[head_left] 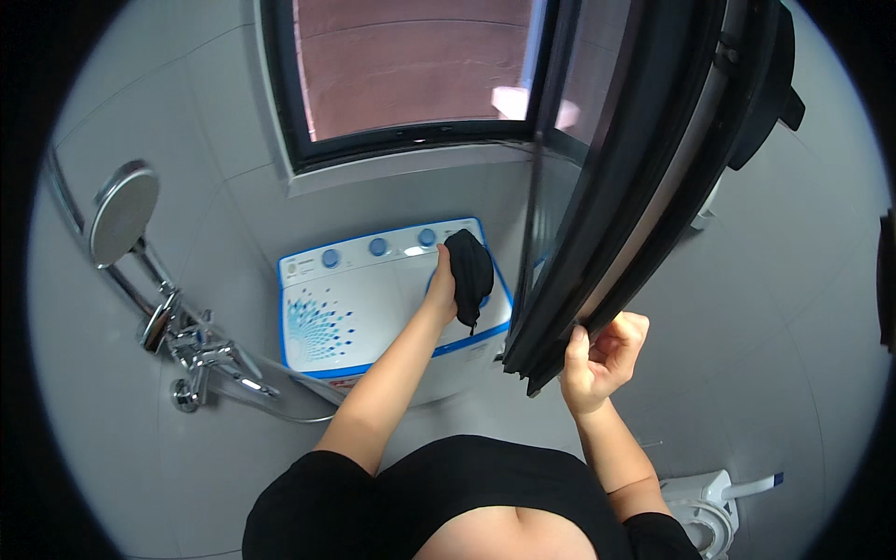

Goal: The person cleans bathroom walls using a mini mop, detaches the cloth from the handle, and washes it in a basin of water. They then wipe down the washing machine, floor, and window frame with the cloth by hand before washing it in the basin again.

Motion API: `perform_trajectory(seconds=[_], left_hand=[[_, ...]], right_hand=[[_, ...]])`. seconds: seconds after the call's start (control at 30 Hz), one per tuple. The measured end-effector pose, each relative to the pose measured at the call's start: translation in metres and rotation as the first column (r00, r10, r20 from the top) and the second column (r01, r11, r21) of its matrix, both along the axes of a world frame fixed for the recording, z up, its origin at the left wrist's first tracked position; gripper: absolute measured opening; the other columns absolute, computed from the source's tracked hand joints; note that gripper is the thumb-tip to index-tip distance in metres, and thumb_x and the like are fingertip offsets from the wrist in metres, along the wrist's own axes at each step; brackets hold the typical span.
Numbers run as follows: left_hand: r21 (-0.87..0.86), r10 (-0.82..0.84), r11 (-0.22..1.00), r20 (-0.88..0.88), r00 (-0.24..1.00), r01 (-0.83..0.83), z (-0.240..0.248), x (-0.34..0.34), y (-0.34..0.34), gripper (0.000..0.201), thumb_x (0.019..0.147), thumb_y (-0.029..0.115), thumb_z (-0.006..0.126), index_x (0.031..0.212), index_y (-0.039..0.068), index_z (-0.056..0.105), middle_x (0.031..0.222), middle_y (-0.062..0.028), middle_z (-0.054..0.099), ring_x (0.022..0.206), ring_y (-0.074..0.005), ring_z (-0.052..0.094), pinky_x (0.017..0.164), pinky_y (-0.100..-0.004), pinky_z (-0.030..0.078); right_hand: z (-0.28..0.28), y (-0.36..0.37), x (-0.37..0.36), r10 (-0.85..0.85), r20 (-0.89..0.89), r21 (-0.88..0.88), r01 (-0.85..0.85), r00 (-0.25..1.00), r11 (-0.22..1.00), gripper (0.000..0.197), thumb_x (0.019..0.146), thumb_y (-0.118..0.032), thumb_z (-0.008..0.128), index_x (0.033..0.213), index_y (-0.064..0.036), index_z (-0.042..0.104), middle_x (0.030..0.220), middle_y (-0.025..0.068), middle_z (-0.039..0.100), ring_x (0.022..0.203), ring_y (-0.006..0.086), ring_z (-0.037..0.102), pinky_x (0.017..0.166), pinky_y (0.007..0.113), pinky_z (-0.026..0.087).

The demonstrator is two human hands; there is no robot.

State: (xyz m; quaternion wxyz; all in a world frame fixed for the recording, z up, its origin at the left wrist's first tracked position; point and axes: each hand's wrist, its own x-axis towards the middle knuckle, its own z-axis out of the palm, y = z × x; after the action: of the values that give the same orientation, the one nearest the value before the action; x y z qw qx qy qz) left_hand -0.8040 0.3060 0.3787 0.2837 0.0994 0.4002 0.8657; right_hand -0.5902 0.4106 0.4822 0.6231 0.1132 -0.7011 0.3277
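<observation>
My left hand (441, 291) is closed on a bunched black cloth (472, 273), above the right part of a white washing machine (397, 303) with blue edging. The cloth hides part of the machine's top, and a thin end hangs from it. At the lower end of an open window sash (621, 201) with a black frame, my right hand (602, 362) has its thumb against the frame and its fingers curled behind. The sash swings inward on my right.
A chrome shower head (124, 213) and mixer tap (210, 355) are on the left wall. Behind the machine is the black window frame (420, 137). A white fixture with a handle (714, 504) stands low at right. Grey tiled walls (803, 308) close in on both sides.
</observation>
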Motion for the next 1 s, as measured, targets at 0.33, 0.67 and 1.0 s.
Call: perform_trajectory(seconds=[0.33,0.67,1.0], left_hand=[[0.008,0.316,0.948,-0.13,0.94,-0.318,-0.036,-0.024,-0.17,0.084,0.093,0.065,0.035,0.145,-0.001,0.03,0.149,-0.0148,0.035,0.137,-0.0242,0.034,0.112,-0.0356,0.027],[0.092,0.547,0.837,-0.197,0.814,-0.54,-0.01,0.035,-0.217,0.068,0.101,0.054,0.025,0.141,0.0,0.035,0.142,-0.012,0.043,0.131,-0.0248,0.042,0.11,-0.0368,0.033],[0.091,0.475,0.872,-0.397,0.785,-0.481,-0.038,0.06,-0.189,0.066,0.101,0.052,0.024,0.141,0.0,0.034,0.141,-0.011,0.043,0.13,-0.0241,0.042,0.11,-0.038,0.033]], right_hand=[[0.003,-0.11,-0.112,0.062,0.042,0.174,-0.069,0.997,0.982,0.058,0.067,0.009,0.068,0.122,0.004,0.053,0.077,0.0074,0.051,0.058,0.0141,0.051,0.048,0.026,0.043],[0.012,-0.177,-0.2,0.136,0.102,0.2,-0.154,0.986,0.968,0.052,0.068,0.0,0.068,0.115,0.0039,0.046,0.083,0.0148,0.049,0.062,0.0297,0.058,0.054,0.036,0.05],[0.005,-0.172,-0.185,0.318,0.215,0.093,-0.344,0.923,0.934,0.045,0.076,-0.007,0.07,0.115,0.002,0.049,0.088,0.0134,0.053,0.067,0.0251,0.058,0.056,0.033,0.048]])
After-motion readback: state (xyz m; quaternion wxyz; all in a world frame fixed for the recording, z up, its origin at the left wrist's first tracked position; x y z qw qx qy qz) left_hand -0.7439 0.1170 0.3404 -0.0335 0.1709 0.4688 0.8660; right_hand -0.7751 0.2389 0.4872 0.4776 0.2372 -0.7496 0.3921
